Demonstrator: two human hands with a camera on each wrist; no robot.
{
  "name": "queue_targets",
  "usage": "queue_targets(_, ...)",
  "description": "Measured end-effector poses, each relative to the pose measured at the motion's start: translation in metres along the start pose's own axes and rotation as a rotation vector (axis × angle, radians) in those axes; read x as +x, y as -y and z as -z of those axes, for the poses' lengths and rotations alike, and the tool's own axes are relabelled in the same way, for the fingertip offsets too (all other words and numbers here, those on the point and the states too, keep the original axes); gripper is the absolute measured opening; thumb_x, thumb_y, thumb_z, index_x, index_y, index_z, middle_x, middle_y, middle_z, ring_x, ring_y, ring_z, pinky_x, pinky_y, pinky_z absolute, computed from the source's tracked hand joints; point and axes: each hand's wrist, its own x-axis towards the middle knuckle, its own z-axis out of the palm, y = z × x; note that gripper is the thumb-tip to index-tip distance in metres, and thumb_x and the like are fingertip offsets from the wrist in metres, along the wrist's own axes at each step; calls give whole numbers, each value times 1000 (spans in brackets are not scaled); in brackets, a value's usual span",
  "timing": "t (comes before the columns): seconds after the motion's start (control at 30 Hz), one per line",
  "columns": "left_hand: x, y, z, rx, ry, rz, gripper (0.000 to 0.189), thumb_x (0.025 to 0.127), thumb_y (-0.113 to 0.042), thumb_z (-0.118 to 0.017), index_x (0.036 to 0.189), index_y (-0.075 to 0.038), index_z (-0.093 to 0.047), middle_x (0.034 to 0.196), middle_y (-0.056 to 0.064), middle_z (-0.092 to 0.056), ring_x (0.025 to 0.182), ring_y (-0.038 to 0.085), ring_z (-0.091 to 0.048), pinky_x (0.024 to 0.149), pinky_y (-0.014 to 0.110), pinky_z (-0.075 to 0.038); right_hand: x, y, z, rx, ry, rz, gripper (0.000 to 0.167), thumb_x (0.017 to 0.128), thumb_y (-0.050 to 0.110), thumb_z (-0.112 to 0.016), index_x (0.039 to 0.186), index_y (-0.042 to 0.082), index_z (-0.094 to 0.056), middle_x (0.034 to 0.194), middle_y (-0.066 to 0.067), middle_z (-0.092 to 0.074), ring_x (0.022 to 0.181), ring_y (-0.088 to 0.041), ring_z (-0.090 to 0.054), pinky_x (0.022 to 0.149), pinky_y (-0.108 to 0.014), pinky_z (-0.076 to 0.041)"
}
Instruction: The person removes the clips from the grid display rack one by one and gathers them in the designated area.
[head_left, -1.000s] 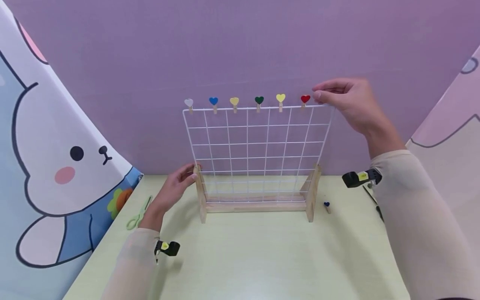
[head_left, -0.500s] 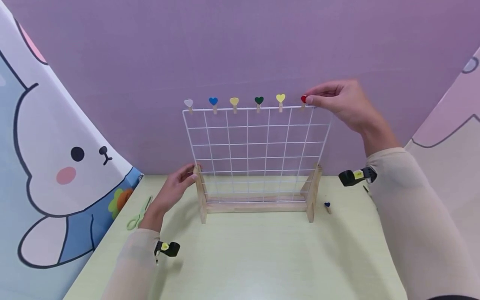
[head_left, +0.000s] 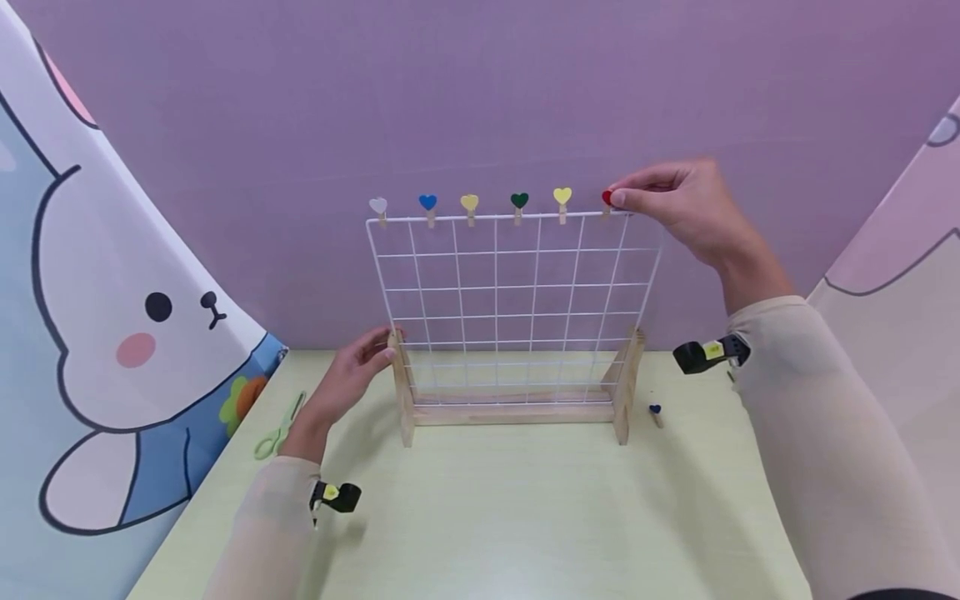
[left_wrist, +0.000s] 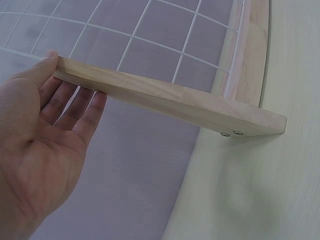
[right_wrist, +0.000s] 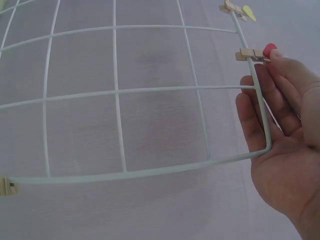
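Observation:
A white wire grid panel (head_left: 450,218) stands upright in a wooden stand (head_left: 510,415). Along its top wire are several small wooden clothespins with coloured hearts, among them a blue one (head_left: 427,202) and a dark green one (head_left: 519,201). My right hand (head_left: 693,204) pinches the red-heart clothespin (right_wrist: 252,54) at the right end, thumb on the heart; the pin's jaws sit over the wire. In the left wrist view my left hand (left_wrist: 45,145) grips the top of the stand's left side piece (left_wrist: 165,95), thumb on one face and fingertips on the other.
A navy-heart clothespin (head_left: 656,414) lies on the pale table (head_left: 510,517) right of the stand. Green scissors (head_left: 270,442) lie at the left, beside a rabbit-print cloth (head_left: 112,333). A purple backdrop (head_left: 480,100) rises behind the grid.
My right hand has moved a little left, from beside the red heart onto it, and now pinches that clothespin. My left hand stays at the stand.

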Motion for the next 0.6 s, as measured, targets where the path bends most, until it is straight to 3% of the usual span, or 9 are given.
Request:
queue_targets(0.4, -1, -1, -1, -6, 4, 3, 52, 108, -31, -55, 156, -12, -45, 157, 8, -51, 147, 29, -46, 117, 40, -45, -1, -1, -2, 18, -28, -22, 26, 88, 24, -84, 109, 9, -82, 92, 11, -80, 96, -8, -70, 86, -15, -50)
queue_targets(0.6, 0, -2, 0, 3, 1, 5, 52, 108, -30, -55, 155, -11, -46, 156, 9, -52, 147, 29, -47, 117, 43, -44, 0, -2, -4, 128, -41, -9, 23, 87, 19, -85, 106, 6, -82, 90, 9, -81, 90, -8, -74, 88, -14, -53)
